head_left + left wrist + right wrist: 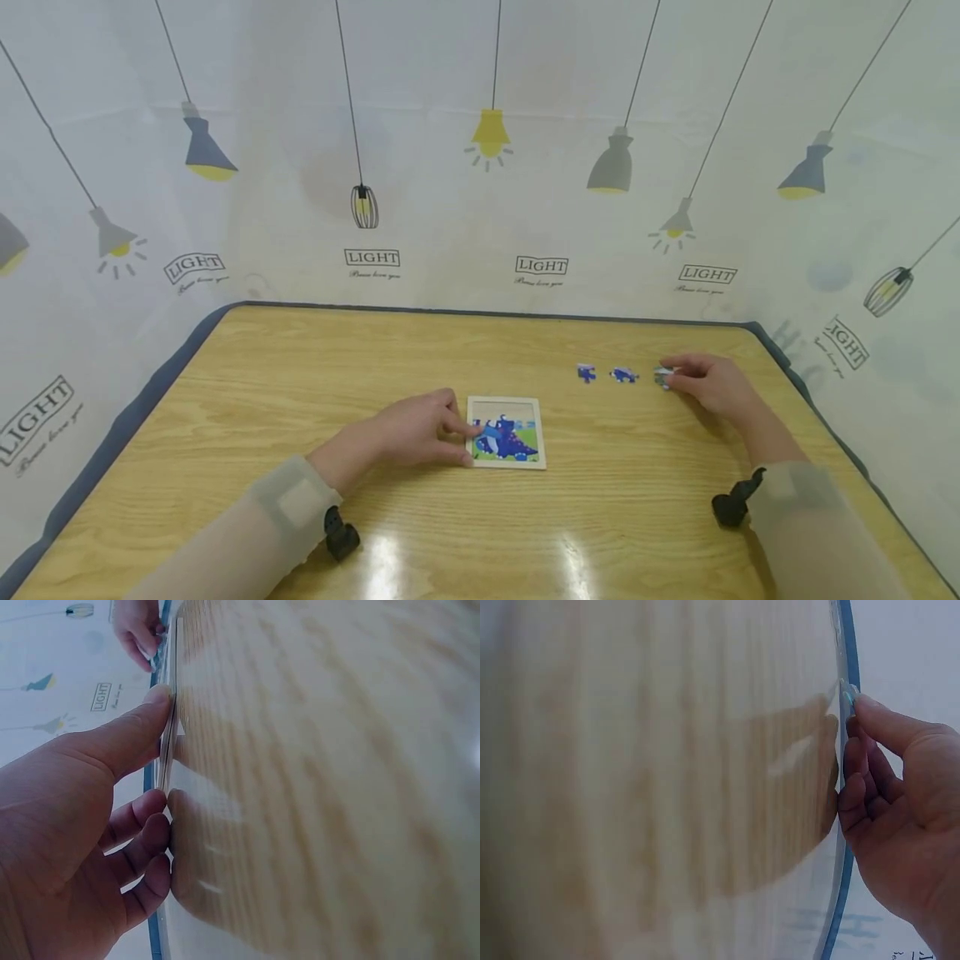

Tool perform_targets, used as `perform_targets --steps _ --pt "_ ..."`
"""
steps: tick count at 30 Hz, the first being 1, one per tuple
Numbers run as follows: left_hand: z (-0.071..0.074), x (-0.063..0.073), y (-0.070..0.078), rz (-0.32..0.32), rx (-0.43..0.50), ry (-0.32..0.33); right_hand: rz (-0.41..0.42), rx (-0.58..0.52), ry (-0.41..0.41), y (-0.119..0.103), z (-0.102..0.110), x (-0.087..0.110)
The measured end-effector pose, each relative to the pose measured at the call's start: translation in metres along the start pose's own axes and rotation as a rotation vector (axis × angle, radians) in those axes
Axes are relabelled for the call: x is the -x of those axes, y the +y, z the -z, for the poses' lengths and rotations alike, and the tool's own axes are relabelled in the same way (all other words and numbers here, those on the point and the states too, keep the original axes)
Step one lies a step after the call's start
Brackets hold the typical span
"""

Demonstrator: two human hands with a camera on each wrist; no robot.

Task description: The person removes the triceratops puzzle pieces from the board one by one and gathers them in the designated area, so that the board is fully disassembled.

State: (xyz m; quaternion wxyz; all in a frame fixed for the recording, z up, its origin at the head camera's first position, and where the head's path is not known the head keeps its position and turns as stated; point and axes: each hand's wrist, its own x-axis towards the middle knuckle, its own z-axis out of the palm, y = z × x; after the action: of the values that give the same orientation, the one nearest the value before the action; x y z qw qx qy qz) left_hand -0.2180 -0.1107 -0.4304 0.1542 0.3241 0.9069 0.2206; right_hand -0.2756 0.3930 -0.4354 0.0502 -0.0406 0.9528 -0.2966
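Observation:
A small square jigsaw puzzle in a pale frame [542,433] lies flat on the table, with a blue dinosaur picture filling its lower part and bare backing along the top. My left hand [416,429] holds it by its left side, thumb at the near left corner and index finger over the left rim. In the left wrist view the other fingers [154,832] are curled down by the tabletop. Off to the right, my right hand [712,385] pinches a puzzle piece [662,377] between thumb and fingers, close over the table; the fingers partly hide it.
Two loose puzzle pieces, a purple one [586,372] and a blue and white one [623,375], lie in a row left of my right hand. The wooden table [337,358] ends at a dark edge before a lamp-printed backdrop [435,208].

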Motion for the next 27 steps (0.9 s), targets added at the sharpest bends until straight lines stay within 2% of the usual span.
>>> perform_targets --steps 6,16,27 --pt "-0.002 -0.001 -0.001 0.016 0.010 -0.003 0.025 0.066 -0.022 0.009 -0.002 -0.008" --pt "-0.001 -0.001 -0.002 0.008 0.012 0.005 -0.027 0.024 -0.028 0.016 -0.005 -0.010" --pt "0.000 -0.001 0.001 0.012 0.019 0.000 -0.009 -0.007 -0.007 0.011 -0.005 -0.003"
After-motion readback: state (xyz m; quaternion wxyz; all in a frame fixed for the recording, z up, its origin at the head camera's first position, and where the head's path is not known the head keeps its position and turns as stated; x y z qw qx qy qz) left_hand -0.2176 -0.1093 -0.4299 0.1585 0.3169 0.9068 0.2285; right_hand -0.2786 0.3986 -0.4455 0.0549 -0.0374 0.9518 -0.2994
